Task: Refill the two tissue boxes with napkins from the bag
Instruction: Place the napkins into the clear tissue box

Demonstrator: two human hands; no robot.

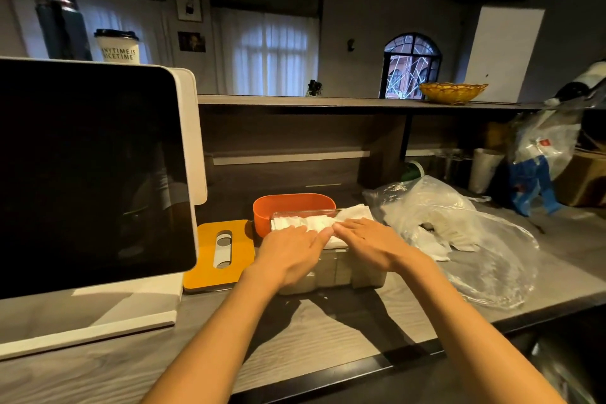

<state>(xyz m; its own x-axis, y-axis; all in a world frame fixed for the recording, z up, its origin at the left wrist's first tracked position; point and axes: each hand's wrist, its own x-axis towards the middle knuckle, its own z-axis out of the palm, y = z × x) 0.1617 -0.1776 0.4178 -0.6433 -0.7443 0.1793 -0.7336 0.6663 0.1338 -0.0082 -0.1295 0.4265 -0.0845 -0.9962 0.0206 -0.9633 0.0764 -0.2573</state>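
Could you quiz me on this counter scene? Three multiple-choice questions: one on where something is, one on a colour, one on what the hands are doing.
1. Where is the plastic bag?
A. right of the clear box
B. on the upper shelf
C. behind the screen

2. What colour is the tub behind the clear box?
A. blue
B. orange
C. green

3. How are the hands on the napkins?
A. clenched in fists
B. lifted off them
C. flat, pressing down

Answers: 1 A, the bag lies on the counter to the box's right. 2 B, its wall is orange. 3 C, left hand and right hand lie straight-fingered on the stack.
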